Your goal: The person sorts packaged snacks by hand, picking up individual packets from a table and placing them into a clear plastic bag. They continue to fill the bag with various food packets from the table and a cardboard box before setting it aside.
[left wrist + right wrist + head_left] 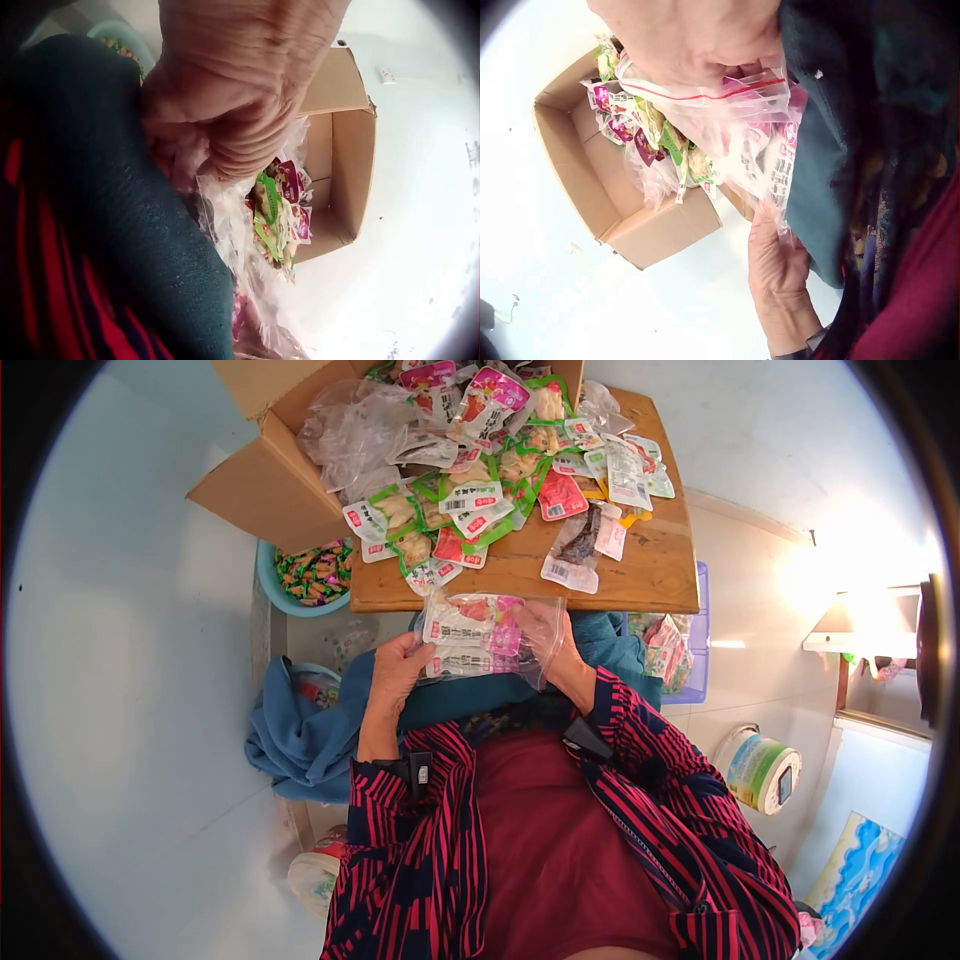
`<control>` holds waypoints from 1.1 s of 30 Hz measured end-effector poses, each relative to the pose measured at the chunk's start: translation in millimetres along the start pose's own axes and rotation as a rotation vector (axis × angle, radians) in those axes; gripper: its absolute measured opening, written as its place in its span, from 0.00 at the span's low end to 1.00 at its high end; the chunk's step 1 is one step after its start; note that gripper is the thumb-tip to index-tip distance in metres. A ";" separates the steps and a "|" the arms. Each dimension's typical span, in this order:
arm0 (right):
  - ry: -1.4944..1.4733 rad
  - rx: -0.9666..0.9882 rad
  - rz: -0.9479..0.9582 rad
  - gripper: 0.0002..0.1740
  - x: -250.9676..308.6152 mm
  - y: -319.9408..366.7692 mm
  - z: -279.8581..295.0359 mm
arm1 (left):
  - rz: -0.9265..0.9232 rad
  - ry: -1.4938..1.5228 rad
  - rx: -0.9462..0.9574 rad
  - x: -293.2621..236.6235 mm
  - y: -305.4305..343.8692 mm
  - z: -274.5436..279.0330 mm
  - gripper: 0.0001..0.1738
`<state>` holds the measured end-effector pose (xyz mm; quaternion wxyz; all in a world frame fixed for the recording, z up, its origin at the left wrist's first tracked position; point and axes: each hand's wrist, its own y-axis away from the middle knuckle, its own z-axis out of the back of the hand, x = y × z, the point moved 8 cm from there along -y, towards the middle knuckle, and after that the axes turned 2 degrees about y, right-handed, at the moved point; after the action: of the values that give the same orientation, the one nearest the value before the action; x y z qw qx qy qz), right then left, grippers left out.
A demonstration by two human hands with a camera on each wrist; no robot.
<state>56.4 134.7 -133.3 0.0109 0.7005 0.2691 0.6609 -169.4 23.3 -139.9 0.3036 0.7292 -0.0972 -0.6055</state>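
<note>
A clear zip bag (545, 622) with pink-and-white snack packets (465, 625) inside lies level between both hands, in front of the table edge. My left hand (398, 668) grips its left end, thumb on top; the left wrist view shows those fingers (244, 139) bunched on crinkled plastic. At the bag's mouth, my right hand (562, 660) has curled fingers beside the packets' pink ends, partly seen through the plastic. In the right wrist view the red zip line (727, 94) runs just below that hand (697, 34); its fingertips are partly hidden.
A wooden table (660, 550) bears a heap of snack packets (480, 490) spilling from an open cardboard box (240, 485). Below stand a blue basin (268, 585) of wrapped sweets, a purple crate (700, 630) and a bucket (760, 770). Blue-green cloth (310, 730) covers the lap.
</note>
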 end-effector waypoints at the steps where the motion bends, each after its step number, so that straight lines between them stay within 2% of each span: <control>1: -0.077 -0.011 -0.005 0.14 0.3 1.5 0.9 | -0.022 -0.073 -0.001 -1.6 -1.1 -1.1 0.15; 5: -0.063 -0.051 -0.039 0.15 8.9 5.8 0.5 | -0.032 -0.058 0.029 -0.2 -2.0 -2.7 0.15; 7: -0.158 -0.147 0.104 0.15 19.5 7.9 7.3 | -0.039 0.009 0.049 -1.8 -1.2 -5.3 0.15; 10: -0.266 -0.197 0.095 0.15 17.2 7.3 5.7 | -0.005 -0.082 0.015 -3.6 1.5 -2.9 0.15; 13: -0.099 -0.175 0.029 0.15 3.3 1.9 8.2 | -0.041 -0.085 0.027 -0.1 -3.7 -3.4 0.16; 16: 0.015 -0.150 0.078 0.16 11.9 4.7 4.9 | -0.048 -0.009 0.048 2.8 -5.8 -5.2 0.17; 20: -0.004 -0.155 0.035 0.16 7.7 1.3 4.3 | -0.037 -0.014 0.067 -2.3 0.1 -6.3 0.19; 23: 0.014 -0.071 -0.054 0.15 10.4 3.4 1.5 | -0.029 -0.121 0.071 -8.8 2.5 -6.5 0.19; 25: -0.027 -0.044 0.147 0.14 27.9 7.7 -0.1 | -0.041 -0.151 0.017 -11.1 5.7 -2.9 0.19; 26: -0.022 -0.047 0.148 0.14 30.2 12.4 5.3 | -0.042 -0.147 0.021 -7.2 5.3 -1.1 0.19; 28: -0.138 0.065 0.043 0.14 36.3 23.5 13.5 | -0.183 -0.446 -0.216 -16.5 7.2 16.8 0.16; 29: -0.134 0.066 0.042 0.14 42.4 26.3 26.9 | -0.183 -0.441 -0.217 -17.2 8.5 16.6 0.16; 31: 0.276 0.086 -0.148 0.15 40.1 33.1 58.5 | -0.366 -0.662 -0.397 -57.7 31.1 13.6 0.13; 32: 0.316 0.017 -0.180 0.14 58.6 37.1 72.4 | -0.363 -0.659 -0.400 -65.1 35.4 10.9 0.13; 33: 0.356 -0.053 -0.213 0.14 74.3 37.7 87.0 | -0.463 -0.720 -0.450 -80.1 42.9 6.7 0.12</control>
<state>149.7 161.2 -61.9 0.0516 0.5398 0.3217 0.7762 -185.9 27.8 -50.4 0.2582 0.3921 0.1022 -0.8770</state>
